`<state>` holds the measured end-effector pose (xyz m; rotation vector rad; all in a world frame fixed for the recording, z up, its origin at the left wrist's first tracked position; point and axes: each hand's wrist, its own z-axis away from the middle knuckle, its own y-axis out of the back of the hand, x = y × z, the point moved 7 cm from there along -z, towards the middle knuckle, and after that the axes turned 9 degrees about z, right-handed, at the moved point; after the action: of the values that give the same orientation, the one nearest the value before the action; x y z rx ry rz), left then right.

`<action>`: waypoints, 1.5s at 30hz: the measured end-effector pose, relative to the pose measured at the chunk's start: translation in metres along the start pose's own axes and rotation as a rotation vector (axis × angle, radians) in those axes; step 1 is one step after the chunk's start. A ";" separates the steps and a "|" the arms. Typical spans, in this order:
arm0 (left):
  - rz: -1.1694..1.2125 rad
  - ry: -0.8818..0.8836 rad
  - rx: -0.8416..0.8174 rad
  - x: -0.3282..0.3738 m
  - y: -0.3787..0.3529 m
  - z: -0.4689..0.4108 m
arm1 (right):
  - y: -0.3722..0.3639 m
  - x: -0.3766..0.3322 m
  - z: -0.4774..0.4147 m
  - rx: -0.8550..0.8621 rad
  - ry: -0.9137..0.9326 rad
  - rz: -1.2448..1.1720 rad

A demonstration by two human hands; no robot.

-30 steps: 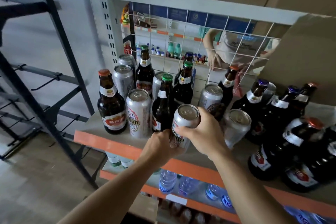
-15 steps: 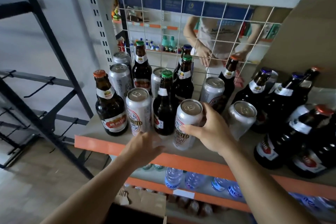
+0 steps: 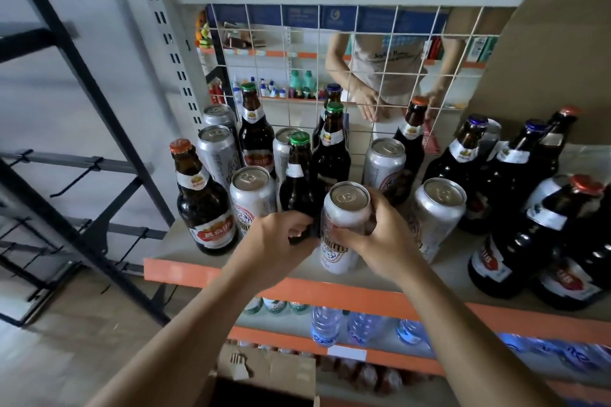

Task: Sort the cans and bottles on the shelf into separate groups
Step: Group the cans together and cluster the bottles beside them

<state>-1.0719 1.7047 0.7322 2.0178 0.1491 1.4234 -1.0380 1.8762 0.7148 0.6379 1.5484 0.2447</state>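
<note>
The right hand [image 3: 380,241] grasps a silver can [image 3: 347,208]; the left hand [image 3: 277,238], just beside it, clasps a green-capped bottle [image 3: 297,182]. Both stand on the shelf [image 3: 172,271].

Upright cans [image 3: 345,228], bottles [image 3: 299,182] intermixed

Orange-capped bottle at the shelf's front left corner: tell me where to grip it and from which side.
Take the orange-capped bottle round its slim neck, from the front left. It stands upright at the shelf corner; a can crowds its right and a rear can its back; front and left look open. The left hand grips the front green-capped bottle, the right hand the held can.
</note>
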 end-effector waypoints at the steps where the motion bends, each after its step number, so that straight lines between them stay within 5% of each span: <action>1: -0.020 0.007 0.011 -0.001 0.006 0.002 | -0.001 0.000 0.001 0.010 -0.004 -0.006; 9: -0.090 -0.005 0.150 0.008 0.056 0.002 | -0.001 -0.013 0.002 0.047 -0.007 -0.007; 15: -0.267 -0.099 0.257 0.025 0.094 -0.012 | 0.009 -0.080 -0.019 0.153 0.232 0.261; 23: -0.478 0.113 -0.139 0.012 0.077 -0.050 | -0.021 -0.127 -0.059 -0.047 0.311 0.503; 26: -0.575 0.208 -0.266 -0.004 0.066 -0.063 | -0.030 -0.121 -0.063 0.000 0.326 0.532; 45: -0.718 0.303 -0.332 -0.004 0.083 -0.122 | -0.036 -0.104 -0.073 0.014 0.303 0.483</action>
<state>-1.2023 1.6920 0.7995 1.2731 0.6501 1.1666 -1.1213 1.8086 0.7910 1.0194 1.6643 0.7223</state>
